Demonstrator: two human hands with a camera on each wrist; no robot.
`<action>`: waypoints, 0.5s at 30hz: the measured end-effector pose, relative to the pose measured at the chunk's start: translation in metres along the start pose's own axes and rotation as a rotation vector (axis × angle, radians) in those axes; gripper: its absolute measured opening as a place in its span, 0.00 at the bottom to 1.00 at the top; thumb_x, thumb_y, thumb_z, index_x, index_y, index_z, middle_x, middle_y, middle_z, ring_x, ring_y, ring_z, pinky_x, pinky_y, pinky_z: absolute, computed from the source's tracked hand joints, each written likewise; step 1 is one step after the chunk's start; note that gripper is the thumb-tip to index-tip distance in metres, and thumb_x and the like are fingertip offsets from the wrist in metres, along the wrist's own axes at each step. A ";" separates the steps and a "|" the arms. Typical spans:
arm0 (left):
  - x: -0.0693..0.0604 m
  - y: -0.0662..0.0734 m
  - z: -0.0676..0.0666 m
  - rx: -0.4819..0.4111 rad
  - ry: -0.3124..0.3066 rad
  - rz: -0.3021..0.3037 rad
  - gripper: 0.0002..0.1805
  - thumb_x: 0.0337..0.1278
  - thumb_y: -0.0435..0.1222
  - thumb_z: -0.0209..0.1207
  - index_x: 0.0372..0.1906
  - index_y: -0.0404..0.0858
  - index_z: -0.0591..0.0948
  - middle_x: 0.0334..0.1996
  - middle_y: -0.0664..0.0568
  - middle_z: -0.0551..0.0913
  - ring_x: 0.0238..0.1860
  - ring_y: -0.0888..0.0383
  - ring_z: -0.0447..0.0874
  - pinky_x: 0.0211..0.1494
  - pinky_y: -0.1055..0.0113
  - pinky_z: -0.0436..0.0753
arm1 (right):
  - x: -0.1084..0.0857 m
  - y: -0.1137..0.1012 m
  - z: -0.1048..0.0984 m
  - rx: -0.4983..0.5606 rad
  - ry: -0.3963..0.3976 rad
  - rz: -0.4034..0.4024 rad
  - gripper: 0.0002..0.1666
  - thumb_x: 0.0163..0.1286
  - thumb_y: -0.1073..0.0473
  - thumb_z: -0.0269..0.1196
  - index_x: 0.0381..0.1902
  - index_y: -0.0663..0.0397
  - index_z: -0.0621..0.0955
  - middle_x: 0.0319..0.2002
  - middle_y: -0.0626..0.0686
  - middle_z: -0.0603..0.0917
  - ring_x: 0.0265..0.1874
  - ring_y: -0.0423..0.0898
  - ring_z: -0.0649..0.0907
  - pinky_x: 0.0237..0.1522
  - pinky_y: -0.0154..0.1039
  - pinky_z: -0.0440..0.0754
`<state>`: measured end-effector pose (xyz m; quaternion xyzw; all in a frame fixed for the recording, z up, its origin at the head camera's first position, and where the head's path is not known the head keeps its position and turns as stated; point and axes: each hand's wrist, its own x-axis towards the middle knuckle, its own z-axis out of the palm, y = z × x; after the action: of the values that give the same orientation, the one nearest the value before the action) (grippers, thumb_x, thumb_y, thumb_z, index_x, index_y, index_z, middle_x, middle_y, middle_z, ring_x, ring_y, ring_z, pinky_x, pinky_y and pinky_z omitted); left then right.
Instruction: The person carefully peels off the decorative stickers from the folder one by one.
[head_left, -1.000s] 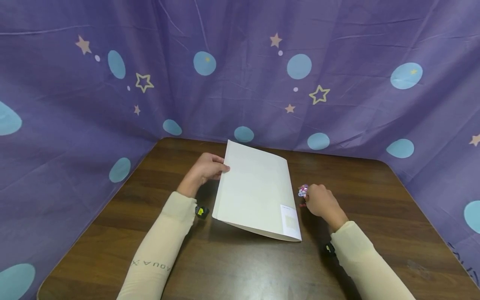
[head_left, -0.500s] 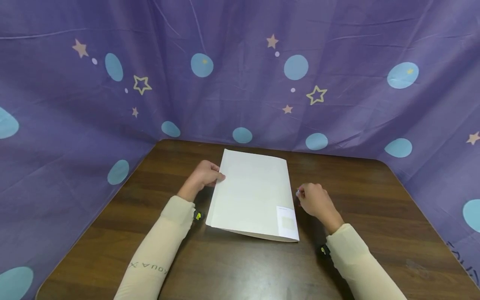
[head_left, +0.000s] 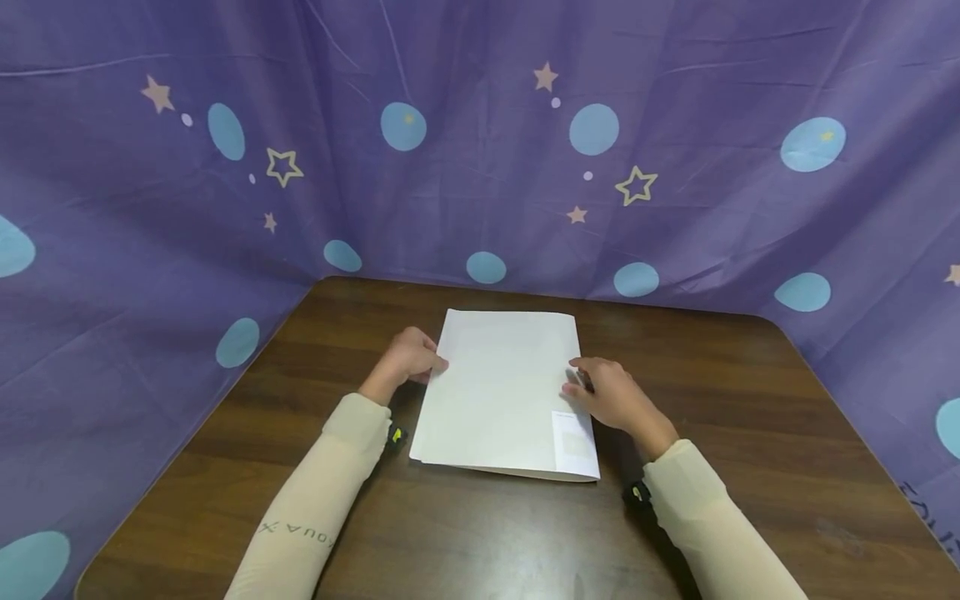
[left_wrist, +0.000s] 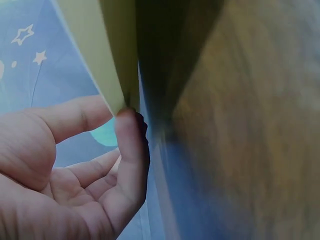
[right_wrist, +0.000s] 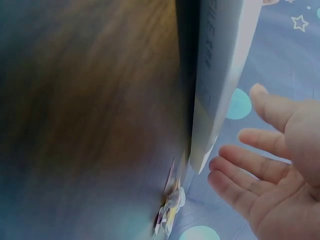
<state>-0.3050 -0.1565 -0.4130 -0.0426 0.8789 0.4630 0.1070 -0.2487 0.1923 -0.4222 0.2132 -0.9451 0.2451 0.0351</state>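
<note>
A white file folder [head_left: 498,387] with a paper label [head_left: 573,442] at its lower right corner lies a little tilted on the wooden table. At its left edge my left hand [head_left: 412,356] pinches it, thumb on top and fingers beneath; the left wrist view shows this left hand [left_wrist: 95,165] on the folder's edge [left_wrist: 107,65]. Over the right edge hovers my right hand [head_left: 615,396], fingers spread. In the right wrist view that right hand [right_wrist: 265,160] holds nothing. Small shiny, colourful pieces [right_wrist: 172,207] lie on the table near the folder's edge, their kind unclear.
The brown wooden table [head_left: 510,533] has rounded far corners. A purple curtain [head_left: 480,192] with stars and blue spots hangs behind and along both sides. A black camera strap piece [head_left: 637,493] sits at the right wrist.
The folder has come down flatter onto the table, lowered by my left hand. My right hand has moved left to the folder's edge, let go of the small colourful thing and spread its fingers.
</note>
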 end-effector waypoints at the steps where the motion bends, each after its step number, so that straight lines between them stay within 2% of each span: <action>1: 0.001 -0.001 0.000 0.013 0.001 -0.001 0.11 0.52 0.27 0.70 0.37 0.28 0.79 0.33 0.43 0.77 0.23 0.57 0.80 0.31 0.63 0.88 | 0.001 0.000 0.001 0.003 -0.005 -0.009 0.31 0.73 0.53 0.67 0.65 0.69 0.76 0.57 0.65 0.83 0.54 0.57 0.83 0.56 0.56 0.81; 4: 0.002 -0.002 0.001 0.060 -0.001 -0.008 0.13 0.50 0.27 0.72 0.38 0.26 0.80 0.32 0.42 0.78 0.21 0.56 0.80 0.31 0.62 0.88 | 0.002 -0.002 0.002 0.010 -0.019 -0.032 0.33 0.72 0.52 0.68 0.67 0.68 0.76 0.63 0.66 0.80 0.62 0.61 0.80 0.61 0.58 0.78; 8: -0.001 0.001 0.001 0.152 -0.018 -0.009 0.21 0.50 0.28 0.74 0.48 0.24 0.80 0.41 0.37 0.81 0.23 0.54 0.84 0.33 0.62 0.88 | 0.004 -0.003 0.004 0.014 -0.034 -0.058 0.32 0.71 0.53 0.69 0.65 0.68 0.77 0.62 0.65 0.81 0.62 0.61 0.80 0.63 0.58 0.77; 11: -0.005 0.005 0.001 0.239 -0.024 0.012 0.24 0.49 0.30 0.74 0.51 0.23 0.80 0.46 0.35 0.82 0.25 0.53 0.86 0.34 0.62 0.88 | 0.004 -0.005 0.004 0.000 -0.049 -0.062 0.32 0.70 0.52 0.70 0.63 0.68 0.79 0.61 0.65 0.82 0.62 0.60 0.80 0.63 0.58 0.77; 13: -0.007 0.007 0.002 0.292 -0.024 0.029 0.25 0.49 0.30 0.75 0.51 0.23 0.80 0.46 0.35 0.83 0.25 0.53 0.86 0.33 0.62 0.87 | 0.004 -0.006 0.004 -0.018 -0.058 -0.058 0.31 0.69 0.51 0.71 0.62 0.67 0.80 0.59 0.64 0.83 0.61 0.59 0.81 0.62 0.58 0.77; 15: -0.008 0.008 0.004 0.360 -0.024 0.049 0.24 0.49 0.31 0.75 0.49 0.23 0.81 0.41 0.36 0.83 0.24 0.54 0.85 0.32 0.63 0.86 | 0.004 -0.008 0.003 -0.034 -0.070 -0.047 0.31 0.69 0.50 0.71 0.61 0.66 0.81 0.58 0.62 0.84 0.57 0.57 0.82 0.59 0.56 0.79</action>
<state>-0.2981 -0.1488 -0.4064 0.0044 0.9470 0.3011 0.1120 -0.2485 0.1832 -0.4208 0.2432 -0.9445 0.2205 0.0116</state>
